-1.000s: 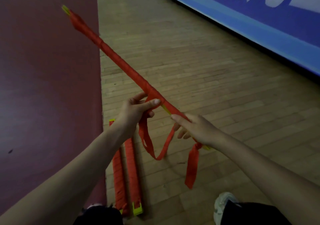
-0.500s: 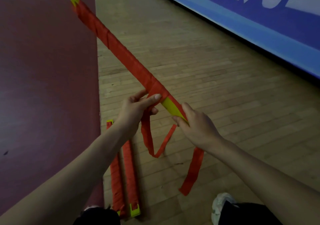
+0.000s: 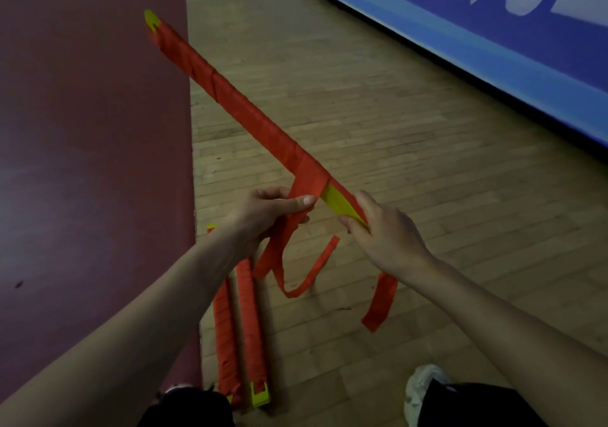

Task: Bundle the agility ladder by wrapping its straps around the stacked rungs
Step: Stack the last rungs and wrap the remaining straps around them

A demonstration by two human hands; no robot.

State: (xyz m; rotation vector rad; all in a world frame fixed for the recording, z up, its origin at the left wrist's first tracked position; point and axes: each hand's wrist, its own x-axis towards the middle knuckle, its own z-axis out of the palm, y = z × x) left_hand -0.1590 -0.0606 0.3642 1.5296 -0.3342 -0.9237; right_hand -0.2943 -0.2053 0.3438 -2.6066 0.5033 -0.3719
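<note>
A long stack of yellow ladder rungs [image 3: 339,200] is held in the air, slanting up to the far left. Red strap winds around most of its length [image 3: 237,97]. My left hand [image 3: 266,216] pinches the strap just below the wound part, thumb on top. My right hand [image 3: 385,232] grips the near end of the stack, where bare yellow shows. A loose loop of red strap [image 3: 306,282] hangs between my hands, and a free strap end [image 3: 381,305] dangles under my right wrist.
Two wrapped red bundles [image 3: 243,324] with yellow ends lie on the wooden floor beside a dark red mat [image 3: 82,163] on the left. A blue banner [image 3: 493,32] runs along the right. My shoes [image 3: 421,390] show at the bottom.
The stack has turned so its flat yellow face shows near my right hand, and its far end has shifted right. My left thumb has moved further over the strap.
</note>
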